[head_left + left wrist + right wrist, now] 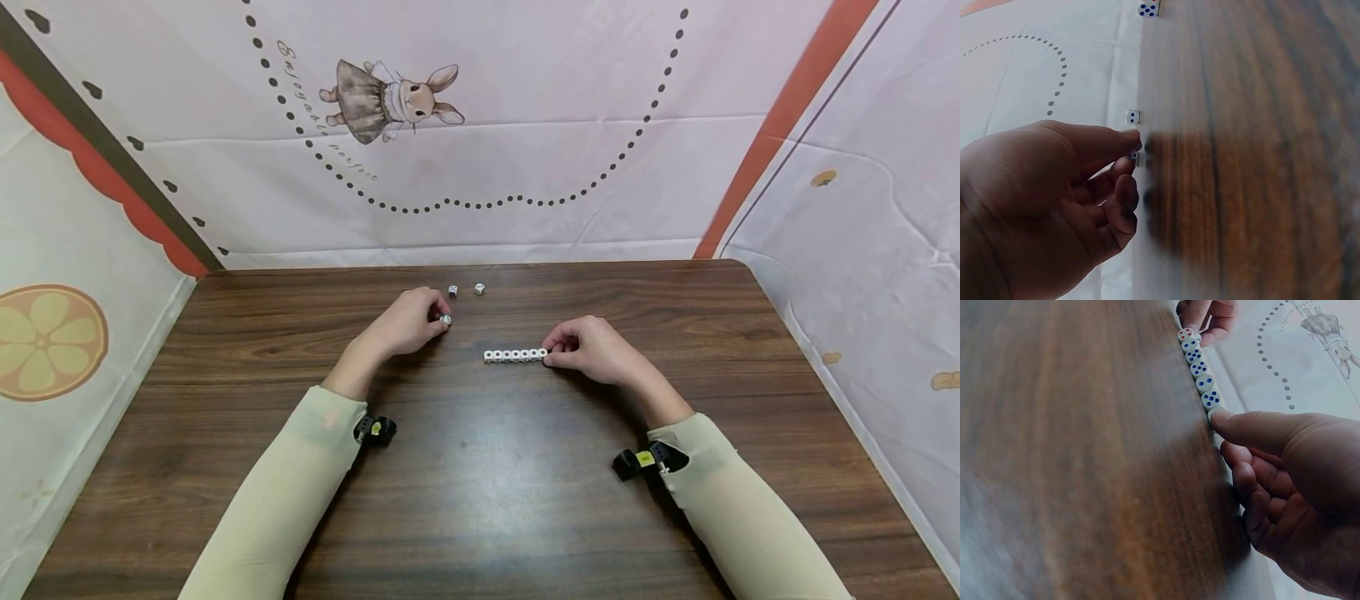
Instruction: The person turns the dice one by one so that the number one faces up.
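A straight row of several white dice (pixel 514 356) lies on the table, the dice side by side with large single pips upward; blue and red pips show on their sides in the right wrist view. At its right end my right hand (pixel 592 350) pinches the last die (pixel 1214 413) between thumb and index finger, the other fingers curled beneath. Farther left and back, my left hand (pixel 408 321) pinches a single die (pixel 446 320) at its fingertips, low over the table. In the left wrist view the fingers mostly hide that die.
Two loose dice, one on the left (pixel 453 290) and one on the right (pixel 480 289), sit near the back edge of the brown wooden table (pixel 480 500). A printed cloth (pixel 525 167) hangs behind the table and along both sides.
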Tool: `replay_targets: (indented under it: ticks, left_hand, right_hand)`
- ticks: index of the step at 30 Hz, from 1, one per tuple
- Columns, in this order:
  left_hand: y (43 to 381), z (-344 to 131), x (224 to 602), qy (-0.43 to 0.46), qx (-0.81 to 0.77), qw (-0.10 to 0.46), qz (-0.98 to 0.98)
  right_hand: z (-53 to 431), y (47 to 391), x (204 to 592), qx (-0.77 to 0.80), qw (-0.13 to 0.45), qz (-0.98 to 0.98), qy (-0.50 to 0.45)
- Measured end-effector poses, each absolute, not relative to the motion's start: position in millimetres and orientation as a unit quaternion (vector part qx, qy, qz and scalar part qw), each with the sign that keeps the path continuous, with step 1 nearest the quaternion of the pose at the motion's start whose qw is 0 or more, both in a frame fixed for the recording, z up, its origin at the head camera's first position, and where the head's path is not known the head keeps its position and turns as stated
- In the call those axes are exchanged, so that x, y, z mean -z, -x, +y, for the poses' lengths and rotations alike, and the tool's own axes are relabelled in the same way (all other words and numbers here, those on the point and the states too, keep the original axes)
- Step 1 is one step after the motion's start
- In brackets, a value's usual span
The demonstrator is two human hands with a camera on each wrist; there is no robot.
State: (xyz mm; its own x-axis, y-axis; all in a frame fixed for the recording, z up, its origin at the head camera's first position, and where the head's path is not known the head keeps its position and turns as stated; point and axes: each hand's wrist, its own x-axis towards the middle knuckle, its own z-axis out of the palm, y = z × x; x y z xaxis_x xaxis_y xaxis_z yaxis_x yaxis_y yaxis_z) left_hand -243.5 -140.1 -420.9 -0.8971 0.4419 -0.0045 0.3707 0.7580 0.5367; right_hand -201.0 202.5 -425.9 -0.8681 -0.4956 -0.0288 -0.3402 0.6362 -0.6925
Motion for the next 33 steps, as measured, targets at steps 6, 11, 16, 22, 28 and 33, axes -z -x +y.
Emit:
replay_targets:
  ticks: [6, 11, 16, 22, 28, 33]
  left_hand:
    - [244.9, -141.6, 423.6, -0.212, -0.275, 0.066, 0.935]
    - [244.8, -142.6, 423.7, -0.209, -0.272, 0.063, 0.937]
    - [244.0, -142.8, 422.2, -0.202, -0.264, 0.070, 0.941]
    - [241.5, -142.3, 417.6, -0.196, -0.264, 0.083, 0.941]
    - [241.4, -142.7, 417.7, -0.208, -0.270, 0.083, 0.936]
    - [241.7, -143.1, 418.8, -0.239, -0.265, 0.083, 0.930]
  right_hand:
    - [202.4, 201.1, 425.6, 0.357, 0.108, 0.898, 0.235]
    - [201.7, 201.2, 425.7, 0.357, 0.110, 0.898, 0.233]
    - [201.4, 201.0, 426.1, 0.358, 0.110, 0.898, 0.231]
    - [201.9, 200.0, 425.6, 0.358, 0.110, 0.898, 0.231]
    - [201.7, 200.3, 426.3, 0.357, 0.111, 0.899, 0.229]
    - [201.6, 200.3, 425.7, 0.356, 0.109, 0.899, 0.231]
